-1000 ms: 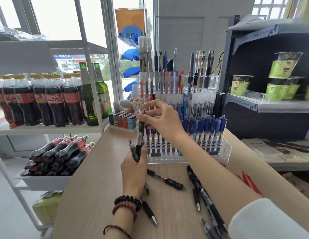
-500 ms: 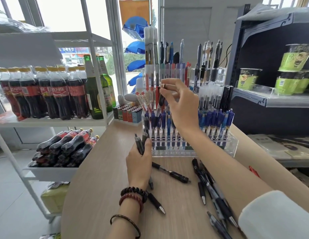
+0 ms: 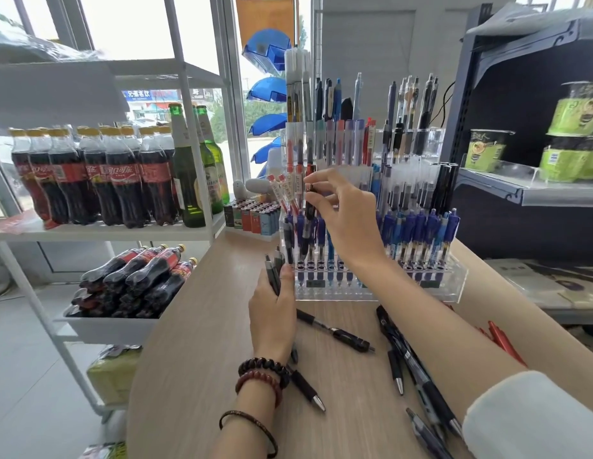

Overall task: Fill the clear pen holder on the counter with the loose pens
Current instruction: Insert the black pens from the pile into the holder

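Right now your worktop (image 3: 202, 359) carries the clear pen holder (image 3: 381, 286) at 12 o'clock, its front rows packed with blue pens. Your right hand (image 3: 348, 223) reaches over its left end, grip pinched on a black pen (image 3: 309, 223) standing upright in a front slot. At 7 o'clock from it, your left hand (image 3: 271, 313) rests beside the holder's left corner, grip closed around a bundle of black pens (image 3: 274, 270). Loose pens (image 3: 407, 356) lie at 6 o'clock of the holder, under your right forearm. Cola bottles (image 3: 99, 177) on the rack at 9 o'clock show red Coca-Cola labels in Chinese script.
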